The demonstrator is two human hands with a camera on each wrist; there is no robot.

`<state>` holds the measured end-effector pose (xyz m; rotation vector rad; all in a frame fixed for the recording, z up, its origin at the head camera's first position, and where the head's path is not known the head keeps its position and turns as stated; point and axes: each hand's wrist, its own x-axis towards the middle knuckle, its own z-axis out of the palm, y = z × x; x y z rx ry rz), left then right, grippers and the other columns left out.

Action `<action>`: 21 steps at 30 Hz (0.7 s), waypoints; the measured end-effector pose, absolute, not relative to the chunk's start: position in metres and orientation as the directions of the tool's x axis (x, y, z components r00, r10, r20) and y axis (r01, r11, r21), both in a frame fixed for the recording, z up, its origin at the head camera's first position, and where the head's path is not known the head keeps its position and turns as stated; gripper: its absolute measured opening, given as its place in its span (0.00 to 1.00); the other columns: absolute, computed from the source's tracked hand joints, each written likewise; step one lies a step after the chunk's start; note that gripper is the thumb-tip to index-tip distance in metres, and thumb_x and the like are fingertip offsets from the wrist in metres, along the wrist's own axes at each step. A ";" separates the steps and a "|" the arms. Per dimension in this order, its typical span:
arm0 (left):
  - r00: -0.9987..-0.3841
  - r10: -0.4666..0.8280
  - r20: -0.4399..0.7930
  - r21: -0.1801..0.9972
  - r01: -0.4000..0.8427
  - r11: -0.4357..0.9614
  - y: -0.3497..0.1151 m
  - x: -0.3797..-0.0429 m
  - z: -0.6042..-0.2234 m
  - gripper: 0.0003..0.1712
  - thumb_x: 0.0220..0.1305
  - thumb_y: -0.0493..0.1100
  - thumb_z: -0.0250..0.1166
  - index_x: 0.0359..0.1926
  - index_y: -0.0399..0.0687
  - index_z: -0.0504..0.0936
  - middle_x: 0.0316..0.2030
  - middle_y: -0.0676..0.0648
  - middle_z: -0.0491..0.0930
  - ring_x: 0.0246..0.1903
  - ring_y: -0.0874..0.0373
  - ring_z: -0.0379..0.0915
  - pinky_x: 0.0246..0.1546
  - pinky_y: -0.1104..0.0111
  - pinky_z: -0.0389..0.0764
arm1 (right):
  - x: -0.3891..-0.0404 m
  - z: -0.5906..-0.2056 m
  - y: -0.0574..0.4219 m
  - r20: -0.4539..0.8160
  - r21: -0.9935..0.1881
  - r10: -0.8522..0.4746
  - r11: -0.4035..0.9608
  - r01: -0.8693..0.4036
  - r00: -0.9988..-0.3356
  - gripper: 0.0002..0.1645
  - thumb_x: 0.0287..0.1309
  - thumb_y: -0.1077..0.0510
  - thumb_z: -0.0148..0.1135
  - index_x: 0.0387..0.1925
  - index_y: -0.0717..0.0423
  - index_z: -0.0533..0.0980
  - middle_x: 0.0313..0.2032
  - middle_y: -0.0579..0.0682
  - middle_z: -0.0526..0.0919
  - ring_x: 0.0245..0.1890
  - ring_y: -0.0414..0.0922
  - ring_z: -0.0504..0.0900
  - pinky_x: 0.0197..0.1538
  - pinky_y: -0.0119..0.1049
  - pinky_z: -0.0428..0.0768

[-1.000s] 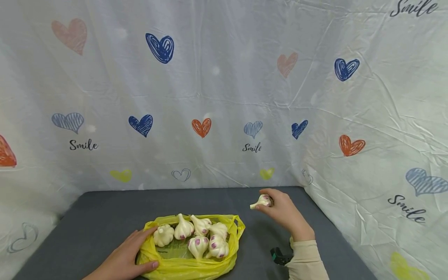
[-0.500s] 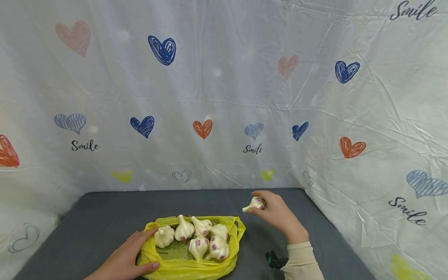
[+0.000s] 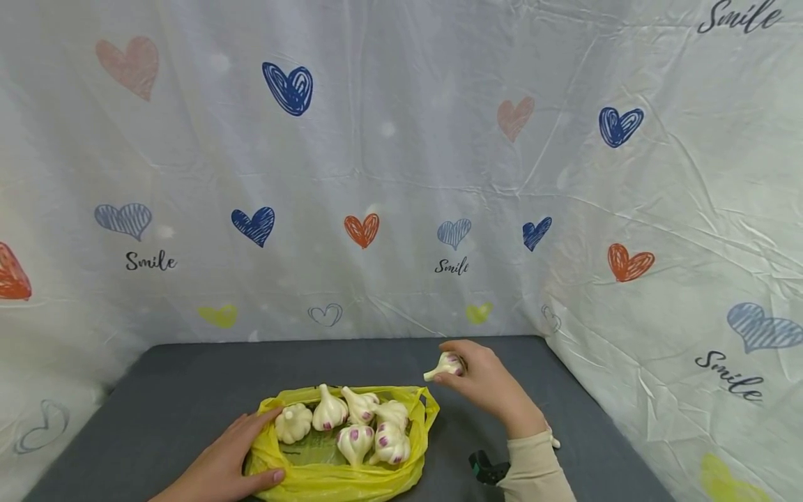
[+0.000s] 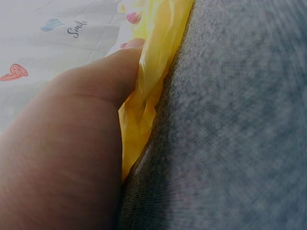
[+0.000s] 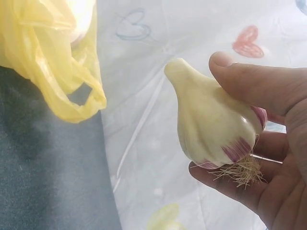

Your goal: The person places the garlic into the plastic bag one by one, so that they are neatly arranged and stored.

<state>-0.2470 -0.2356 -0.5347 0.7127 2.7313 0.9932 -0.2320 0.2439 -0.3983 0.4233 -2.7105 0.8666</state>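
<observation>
A yellow plastic bag (image 3: 339, 481) stands with its mouth spread open, and several white garlic bulbs (image 3: 355, 443) with purple marks sit inside. At its left end my left hand (image 3: 228, 453) holds the side, fingers over the rim and thumb at the front. In the left wrist view the thumb (image 4: 127, 62) presses the yellow plastic. To the right of the bag, my right hand (image 3: 486, 380) pinches one garlic bulb (image 5: 216, 120) between thumb and fingers. Its stem points left toward the bag, and its dry roots show at the palm side.
A grey table (image 3: 207, 376) carries the bag. Behind it and at the sides hangs a white curtain (image 3: 401, 167) printed with hearts. A small pale tip (image 3: 555, 440) shows beside the right sleeve. A dark device (image 3: 488, 468) sits at the right wrist.
My right hand has moved left with the garlic bulb, closer to the bag. A pale tip has come into sight behind the right sleeve. The left hand and bag stay put.
</observation>
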 end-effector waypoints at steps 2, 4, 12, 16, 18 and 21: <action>-0.877 0.480 0.019 0.640 0.379 0.668 -0.236 -0.246 -0.534 0.53 0.72 0.69 0.70 0.86 0.50 0.63 0.81 0.32 0.62 0.75 0.10 0.45 0.56 0.15 0.62 | -0.232 -0.398 0.242 0.335 -0.514 -0.208 0.777 -0.363 -0.919 0.32 0.64 0.48 0.82 0.67 0.50 0.83 0.61 0.48 0.86 0.55 0.44 0.85 0.56 0.49 0.85; -0.879 0.477 0.016 0.639 0.376 0.671 -0.236 -0.246 -0.535 0.53 0.72 0.69 0.70 0.86 0.50 0.63 0.81 0.32 0.61 0.75 0.10 0.45 0.56 0.14 0.63 | -0.231 -0.397 0.240 0.335 -0.510 -0.223 0.774 -0.375 -0.916 0.32 0.65 0.48 0.82 0.67 0.51 0.83 0.62 0.49 0.86 0.56 0.46 0.85 0.57 0.50 0.84; -0.885 0.466 0.006 0.651 0.358 0.670 -0.237 -0.251 -0.539 0.54 0.70 0.72 0.70 0.86 0.53 0.63 0.82 0.35 0.61 0.75 0.10 0.43 0.55 0.14 0.62 | -0.230 -0.395 0.233 0.322 -0.500 -0.251 0.774 -0.389 -0.913 0.32 0.65 0.48 0.81 0.67 0.52 0.83 0.62 0.48 0.86 0.58 0.49 0.85 0.59 0.54 0.84; -0.884 0.468 0.001 0.662 0.351 0.662 -0.238 -0.254 -0.542 0.54 0.70 0.72 0.70 0.86 0.54 0.63 0.82 0.35 0.60 0.76 0.10 0.42 0.56 0.14 0.61 | -0.230 -0.396 0.230 0.311 -0.501 -0.274 0.767 -0.402 -0.910 0.32 0.66 0.47 0.80 0.67 0.52 0.83 0.62 0.49 0.85 0.55 0.47 0.85 0.56 0.53 0.84; -0.883 0.470 0.003 0.663 0.354 0.660 -0.239 -0.255 -0.543 0.55 0.70 0.73 0.70 0.86 0.54 0.63 0.82 0.35 0.61 0.76 0.10 0.42 0.57 0.14 0.61 | -0.230 -0.397 0.229 0.307 -0.499 -0.286 0.764 -0.409 -0.908 0.32 0.67 0.46 0.79 0.67 0.52 0.82 0.63 0.51 0.85 0.55 0.47 0.85 0.55 0.53 0.85; -0.881 0.473 0.006 0.663 0.357 0.658 -0.239 -0.256 -0.545 0.55 0.70 0.73 0.70 0.86 0.54 0.63 0.82 0.35 0.61 0.76 0.10 0.41 0.57 0.14 0.60 | -0.232 -0.399 0.229 0.300 -0.499 -0.300 0.760 -0.417 -0.906 0.32 0.68 0.45 0.78 0.68 0.53 0.82 0.63 0.52 0.85 0.55 0.47 0.85 0.55 0.53 0.85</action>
